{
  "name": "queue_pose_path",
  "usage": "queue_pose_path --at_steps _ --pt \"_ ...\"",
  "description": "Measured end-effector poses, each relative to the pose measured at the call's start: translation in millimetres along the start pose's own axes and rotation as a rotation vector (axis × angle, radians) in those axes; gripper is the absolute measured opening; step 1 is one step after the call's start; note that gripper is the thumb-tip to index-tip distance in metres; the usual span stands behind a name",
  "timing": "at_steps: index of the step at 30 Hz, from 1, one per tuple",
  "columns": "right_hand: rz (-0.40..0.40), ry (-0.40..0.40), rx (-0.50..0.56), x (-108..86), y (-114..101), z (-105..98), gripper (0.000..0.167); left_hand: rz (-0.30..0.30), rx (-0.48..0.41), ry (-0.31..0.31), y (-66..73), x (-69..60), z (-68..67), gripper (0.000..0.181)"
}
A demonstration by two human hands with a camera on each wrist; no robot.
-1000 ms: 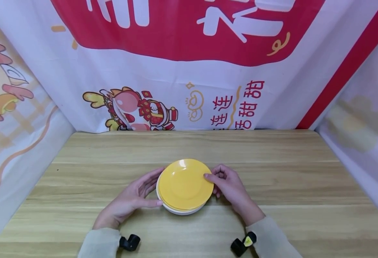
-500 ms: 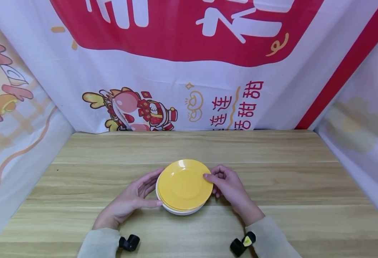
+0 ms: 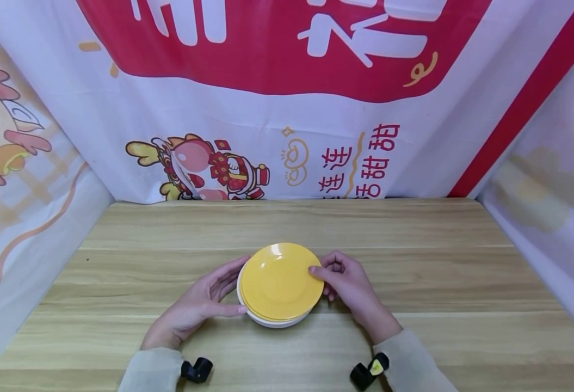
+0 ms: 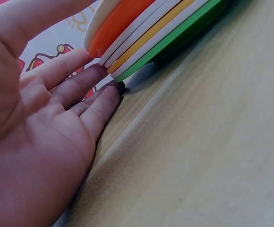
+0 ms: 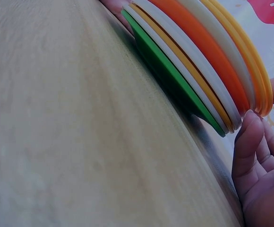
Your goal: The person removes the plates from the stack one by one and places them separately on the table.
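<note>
White printed cloth [image 3: 247, 111] hangs behind a wood-grain table [image 3: 438, 261], on which a stack of plates [image 5: 203, 56] sits between the person's hands (green lowest, with white, yellow, orange and cream layers above it). The left hand [image 3: 203, 296] is spread, its fingers nearly straight and touching the stack's left side, while the right hand [image 3: 347, 283] pinches the rim of the topmost yellow plate [image 3: 282, 280], thumb above. Smallest is a black device [image 3: 197, 369] by the left cuff.

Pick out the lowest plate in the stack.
The green plate at the very bottom: the only green one visible, with all the other plates stacked above it.
</note>
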State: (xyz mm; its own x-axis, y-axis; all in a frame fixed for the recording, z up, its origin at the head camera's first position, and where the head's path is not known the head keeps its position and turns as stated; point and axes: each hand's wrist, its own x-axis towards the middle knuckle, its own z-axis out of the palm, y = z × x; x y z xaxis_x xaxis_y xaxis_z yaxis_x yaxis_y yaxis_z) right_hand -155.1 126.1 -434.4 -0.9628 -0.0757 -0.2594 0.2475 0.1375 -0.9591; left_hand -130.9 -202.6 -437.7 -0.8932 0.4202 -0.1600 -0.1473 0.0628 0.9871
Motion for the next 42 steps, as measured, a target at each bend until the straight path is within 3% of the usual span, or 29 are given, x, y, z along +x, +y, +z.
queue_pose_path --at_steps 17,42 --pt "-0.012 0.031 0.044 -0.1 1.0 -2.2 0.028 -0.014 0.008 0.006 1.9 -1.1 1.5 0.101" --pt "-0.018 0.015 0.084 -0.1 -0.5 -3.9 0.026 -0.004 0.015 0.013 2.3 -1.7 1.4 0.1"
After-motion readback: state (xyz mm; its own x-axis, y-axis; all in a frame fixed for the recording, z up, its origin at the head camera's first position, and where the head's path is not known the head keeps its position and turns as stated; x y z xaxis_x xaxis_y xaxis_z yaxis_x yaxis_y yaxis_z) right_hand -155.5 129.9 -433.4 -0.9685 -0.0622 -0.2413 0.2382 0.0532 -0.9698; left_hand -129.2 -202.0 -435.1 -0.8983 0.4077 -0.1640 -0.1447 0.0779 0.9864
